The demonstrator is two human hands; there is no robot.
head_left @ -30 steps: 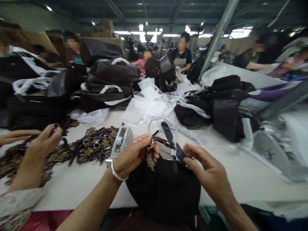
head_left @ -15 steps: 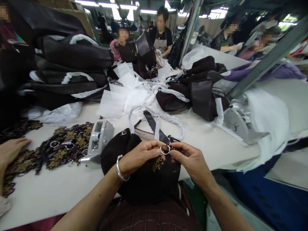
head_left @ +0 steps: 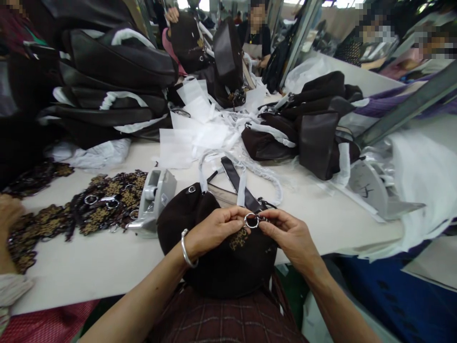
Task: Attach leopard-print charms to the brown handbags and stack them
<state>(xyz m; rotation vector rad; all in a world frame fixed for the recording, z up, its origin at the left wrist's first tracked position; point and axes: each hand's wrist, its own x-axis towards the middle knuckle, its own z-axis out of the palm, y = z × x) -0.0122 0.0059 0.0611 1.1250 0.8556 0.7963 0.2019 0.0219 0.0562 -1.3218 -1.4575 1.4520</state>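
The bare left hand and bare right hand pinch opposite sides of a shiny round silver metal ring, probably best handled with the left steady and the right making small movements. Just below the left fingertips shows a brown openwork charm, best kept from snagging on the rounded black fabric bag beneath both hands.
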